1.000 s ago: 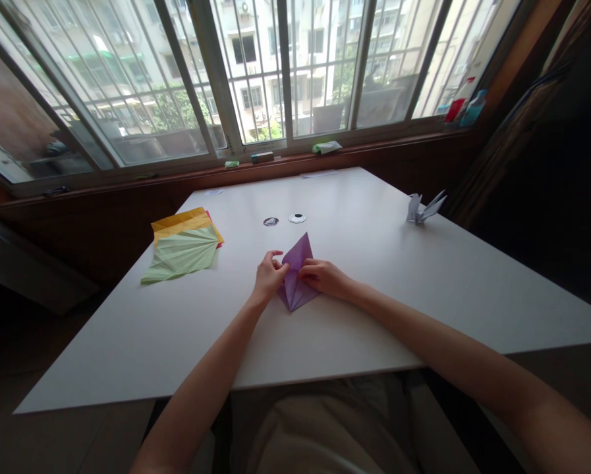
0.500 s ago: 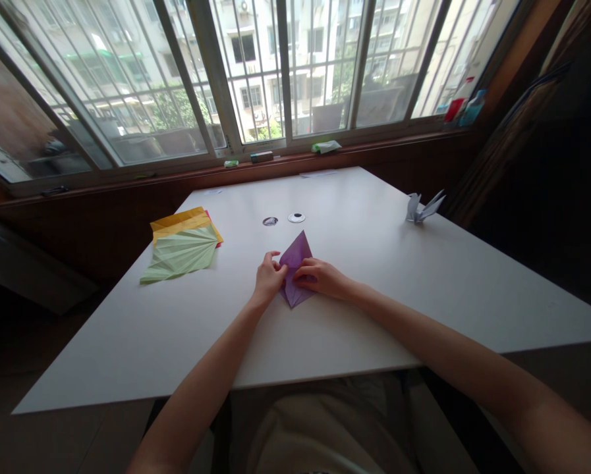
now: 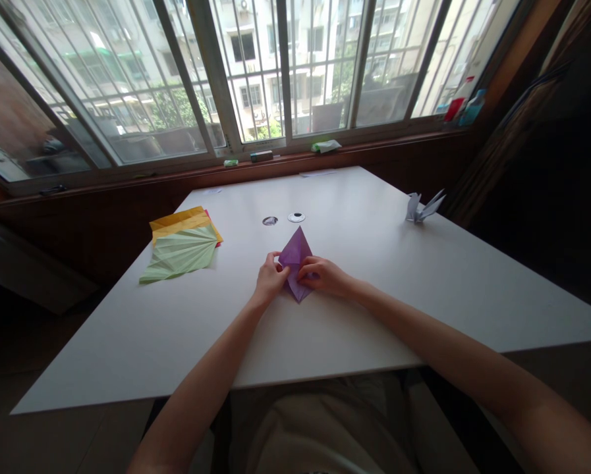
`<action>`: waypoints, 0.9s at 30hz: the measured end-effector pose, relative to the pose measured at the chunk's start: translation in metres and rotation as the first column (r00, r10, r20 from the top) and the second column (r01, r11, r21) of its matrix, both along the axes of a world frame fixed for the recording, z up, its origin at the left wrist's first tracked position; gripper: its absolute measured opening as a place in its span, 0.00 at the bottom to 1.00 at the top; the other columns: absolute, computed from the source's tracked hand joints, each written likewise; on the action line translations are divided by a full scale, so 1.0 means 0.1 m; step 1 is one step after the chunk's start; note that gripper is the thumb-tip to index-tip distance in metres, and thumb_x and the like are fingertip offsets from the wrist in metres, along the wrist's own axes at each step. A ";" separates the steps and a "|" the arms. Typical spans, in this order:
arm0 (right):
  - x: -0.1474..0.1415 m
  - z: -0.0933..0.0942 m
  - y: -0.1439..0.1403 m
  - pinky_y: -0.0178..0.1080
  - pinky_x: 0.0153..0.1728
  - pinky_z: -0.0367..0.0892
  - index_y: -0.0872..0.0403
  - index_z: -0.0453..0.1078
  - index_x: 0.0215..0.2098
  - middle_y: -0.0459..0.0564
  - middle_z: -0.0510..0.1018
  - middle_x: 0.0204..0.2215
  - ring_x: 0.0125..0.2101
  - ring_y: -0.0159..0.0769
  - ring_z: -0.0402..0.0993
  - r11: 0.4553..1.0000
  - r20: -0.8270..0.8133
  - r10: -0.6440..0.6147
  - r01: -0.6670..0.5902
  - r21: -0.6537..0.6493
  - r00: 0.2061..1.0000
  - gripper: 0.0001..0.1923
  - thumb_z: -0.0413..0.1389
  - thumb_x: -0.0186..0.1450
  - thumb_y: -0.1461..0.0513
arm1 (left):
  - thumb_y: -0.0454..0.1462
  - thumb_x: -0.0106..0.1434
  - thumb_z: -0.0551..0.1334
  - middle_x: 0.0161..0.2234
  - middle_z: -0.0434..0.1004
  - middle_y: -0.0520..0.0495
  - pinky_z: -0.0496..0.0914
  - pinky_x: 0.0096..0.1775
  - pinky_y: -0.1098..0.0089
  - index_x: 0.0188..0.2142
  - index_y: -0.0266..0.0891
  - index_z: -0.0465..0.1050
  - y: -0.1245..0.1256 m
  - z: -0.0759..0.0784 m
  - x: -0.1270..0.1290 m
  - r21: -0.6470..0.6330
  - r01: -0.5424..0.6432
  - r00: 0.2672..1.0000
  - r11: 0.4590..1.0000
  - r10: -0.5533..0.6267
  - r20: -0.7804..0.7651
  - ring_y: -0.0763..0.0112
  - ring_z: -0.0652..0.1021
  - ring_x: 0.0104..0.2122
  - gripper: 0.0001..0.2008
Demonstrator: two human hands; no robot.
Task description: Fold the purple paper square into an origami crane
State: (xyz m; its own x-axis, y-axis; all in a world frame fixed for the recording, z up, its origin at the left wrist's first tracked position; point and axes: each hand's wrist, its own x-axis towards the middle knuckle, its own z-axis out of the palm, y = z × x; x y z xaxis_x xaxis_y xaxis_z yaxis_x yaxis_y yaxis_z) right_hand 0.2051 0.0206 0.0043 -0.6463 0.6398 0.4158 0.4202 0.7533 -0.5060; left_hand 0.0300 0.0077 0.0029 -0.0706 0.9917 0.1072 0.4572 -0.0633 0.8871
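Observation:
A folded sheet of purple origami paper (image 3: 295,249), roughly diamond-shaped with its tips pointing away from and toward me, lies on the white table (image 3: 325,342). My left hand (image 3: 271,275) grips its left edge, thumb on top of the paper. From the right side, my right hand (image 3: 325,275) pinches the paper near its middle, fingers bent together. Parts of the lower half and the right edge are hidden behind my fingers.
Creased light green paper (image 3: 179,255) overlaps orange paper (image 3: 176,220) at the left, with a red edge beneath. Two round pieces, one a white disc (image 3: 296,217), lie beyond my hands. A folded pale paper crane (image 3: 421,208) stands at right. Windows rise behind the table.
The purple paper has turned slightly, its near tip swinging to the right and its far tip a little left. Both hands stay on it, the right one shifted slightly rightward.

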 end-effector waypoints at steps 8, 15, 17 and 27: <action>0.02 0.07 -0.02 0.35 0.37 0.67 0.56 0.76 0.28 0.51 0.73 0.33 0.35 0.33 0.70 0.981 -0.039 0.151 -0.154 -0.117 0.988 0.05 0.58 0.55 0.68 | 0.37 0.51 0.60 0.16 0.63 0.60 0.58 0.20 0.79 0.44 0.37 0.62 0.02 -0.04 -0.02 -0.035 0.020 0.997 0.999 -0.017 0.080 0.80 0.65 0.17 0.19; 0.02 0.07 -0.02 0.35 0.40 0.67 0.54 0.77 0.28 0.51 0.74 0.35 0.36 0.33 0.70 0.983 -0.012 0.151 -0.152 -0.107 0.988 0.12 0.54 0.54 0.72 | 0.39 0.53 0.61 0.17 0.68 0.57 0.64 0.24 0.77 0.47 0.35 0.61 0.01 0.02 0.01 -0.085 0.053 0.985 0.995 -0.038 0.167 0.77 0.70 0.18 0.22; 0.01 0.06 -0.02 0.35 0.40 0.67 0.54 0.77 0.28 0.51 0.74 0.35 0.37 0.33 0.70 0.983 -0.021 0.153 -0.154 -0.103 0.988 0.12 0.54 0.55 0.72 | 0.40 0.54 0.60 0.16 0.69 0.57 0.64 0.24 0.76 0.47 0.35 0.61 0.01 0.04 0.02 -0.080 0.061 0.984 0.995 -0.046 0.174 0.77 0.69 0.17 0.22; 0.01 0.08 -0.04 0.34 0.39 0.67 0.54 0.77 0.27 0.50 0.74 0.34 0.35 0.32 0.70 0.983 -0.024 0.144 -0.146 -0.112 0.989 0.10 0.55 0.56 0.70 | 0.40 0.57 0.57 0.19 0.74 0.52 0.66 0.25 0.75 0.46 0.35 0.64 -0.07 0.09 0.06 -0.073 0.076 0.996 0.994 -0.072 0.052 0.74 0.72 0.19 0.18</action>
